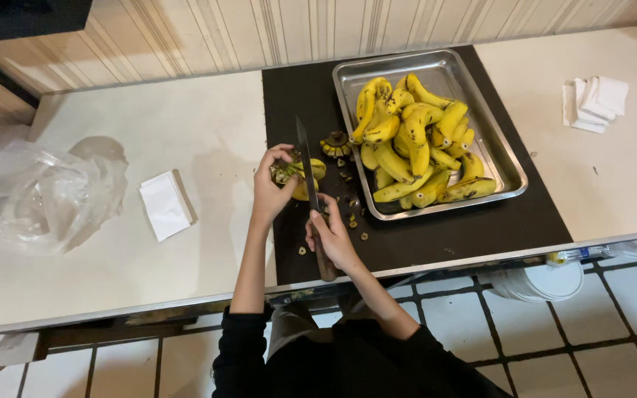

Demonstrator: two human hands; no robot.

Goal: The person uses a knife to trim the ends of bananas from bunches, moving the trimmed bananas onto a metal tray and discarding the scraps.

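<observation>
My left hand grips a small bunch of yellow bananas on the black cutting mat. In my right hand is a long knife, its wooden handle pointing toward me and its blade lying across the bunch. A cut-off banana crown lies just beyond the blade. Several small dark stem pieces are scattered on the mat between my hands and the metal tray. The tray is piled with several loose yellow bananas.
A crumpled clear plastic bag lies on the pale counter at the left, with a folded white paper beside it. More folded white papers sit at the far right. A white bucket stands on the tiled floor under the counter edge.
</observation>
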